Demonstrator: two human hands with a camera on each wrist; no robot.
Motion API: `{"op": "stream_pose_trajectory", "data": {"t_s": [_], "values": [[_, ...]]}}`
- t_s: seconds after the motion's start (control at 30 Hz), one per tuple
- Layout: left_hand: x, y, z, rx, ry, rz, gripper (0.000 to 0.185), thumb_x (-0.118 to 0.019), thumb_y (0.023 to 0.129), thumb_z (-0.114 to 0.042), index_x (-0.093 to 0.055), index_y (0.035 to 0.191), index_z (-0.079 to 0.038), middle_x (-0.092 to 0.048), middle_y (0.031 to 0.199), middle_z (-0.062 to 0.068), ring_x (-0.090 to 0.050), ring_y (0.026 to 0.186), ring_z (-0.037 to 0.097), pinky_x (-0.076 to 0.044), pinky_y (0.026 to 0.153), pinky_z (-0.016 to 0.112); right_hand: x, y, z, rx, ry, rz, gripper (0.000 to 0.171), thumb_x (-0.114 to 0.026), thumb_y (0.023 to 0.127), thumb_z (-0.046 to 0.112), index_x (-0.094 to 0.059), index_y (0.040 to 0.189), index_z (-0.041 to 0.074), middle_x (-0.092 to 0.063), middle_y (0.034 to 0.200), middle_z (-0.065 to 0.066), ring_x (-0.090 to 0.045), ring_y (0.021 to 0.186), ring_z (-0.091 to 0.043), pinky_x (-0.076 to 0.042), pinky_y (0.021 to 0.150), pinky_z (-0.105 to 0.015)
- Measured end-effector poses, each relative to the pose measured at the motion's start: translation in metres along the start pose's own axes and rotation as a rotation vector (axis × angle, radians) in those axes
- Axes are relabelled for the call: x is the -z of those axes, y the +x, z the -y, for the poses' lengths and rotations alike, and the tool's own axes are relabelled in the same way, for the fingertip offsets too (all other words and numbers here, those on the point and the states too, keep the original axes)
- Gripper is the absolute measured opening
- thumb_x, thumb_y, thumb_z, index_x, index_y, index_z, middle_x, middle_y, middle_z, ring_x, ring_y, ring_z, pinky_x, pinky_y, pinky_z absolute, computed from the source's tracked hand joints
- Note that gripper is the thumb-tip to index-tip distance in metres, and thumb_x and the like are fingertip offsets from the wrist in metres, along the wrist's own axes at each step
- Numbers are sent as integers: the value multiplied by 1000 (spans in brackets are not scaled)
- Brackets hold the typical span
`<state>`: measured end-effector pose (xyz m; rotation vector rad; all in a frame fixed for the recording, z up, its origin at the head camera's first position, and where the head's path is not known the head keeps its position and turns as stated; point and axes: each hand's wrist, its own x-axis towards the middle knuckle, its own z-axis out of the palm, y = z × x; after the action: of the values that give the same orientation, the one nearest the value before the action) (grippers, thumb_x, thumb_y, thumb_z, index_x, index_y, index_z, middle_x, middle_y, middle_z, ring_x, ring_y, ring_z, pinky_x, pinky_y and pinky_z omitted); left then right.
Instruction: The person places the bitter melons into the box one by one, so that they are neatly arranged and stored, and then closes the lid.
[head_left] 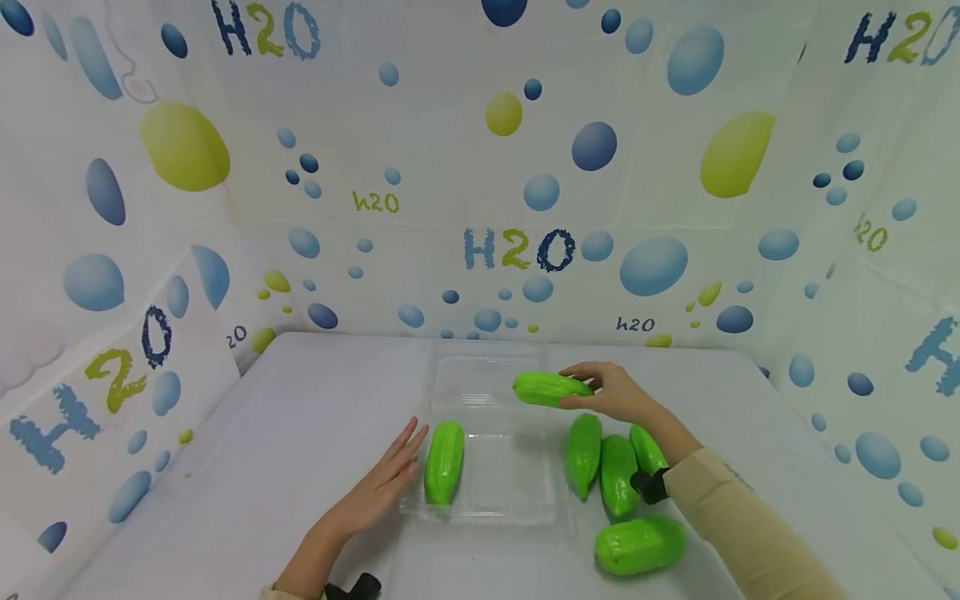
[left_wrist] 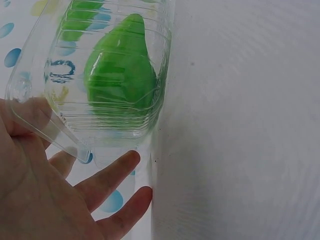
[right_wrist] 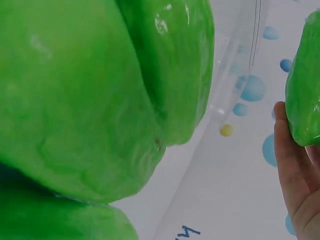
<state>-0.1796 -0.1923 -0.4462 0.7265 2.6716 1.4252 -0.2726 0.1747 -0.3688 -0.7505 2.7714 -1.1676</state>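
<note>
A clear plastic clamshell tray (head_left: 517, 500) lies open on the white table. One green gourd (head_left: 444, 461) lies in its left side, seen through the wall (left_wrist: 120, 75) in the left wrist view. My left hand (head_left: 386, 482) rests flat, fingers straight, against the tray's left edge (left_wrist: 65, 140). My right hand (head_left: 611, 392) grips another green gourd (head_left: 549, 388) over the tray's far half; its end (right_wrist: 304, 85) shows in the right wrist view.
Several more green gourds lie right of the tray: three side by side (head_left: 611, 462) and one (head_left: 640, 544) nearer me. Big in the right wrist view is one of them (right_wrist: 100, 95). Bubble-print curtains wall the table on three sides.
</note>
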Motion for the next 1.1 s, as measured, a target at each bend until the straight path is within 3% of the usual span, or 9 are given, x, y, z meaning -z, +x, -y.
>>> {"op": "stream_pose_trajectory", "data": {"t_s": [0.4, 1.1], "values": [[1, 2, -3, 12, 12, 1, 48, -33, 100, -16, -20, 146, -9, -2, 153, 13, 0, 137, 35, -7, 105, 59, -11, 7, 12, 23, 19, 44, 52, -73, 77, 34, -60, 120, 8, -59, 116, -11, -60, 90, -20, -51, 74, -30], [-2, -1, -1, 11, -10, 2, 48, -34, 100, -16, -21, 146, -10, -2, 153, 13, 0, 137, 34, -7, 105, 58, -29, 12, 22, 39, 31, 61, 50, -73, 77, 34, -60, 121, 12, -59, 118, -8, -58, 99, -24, -48, 83, -37]]}}
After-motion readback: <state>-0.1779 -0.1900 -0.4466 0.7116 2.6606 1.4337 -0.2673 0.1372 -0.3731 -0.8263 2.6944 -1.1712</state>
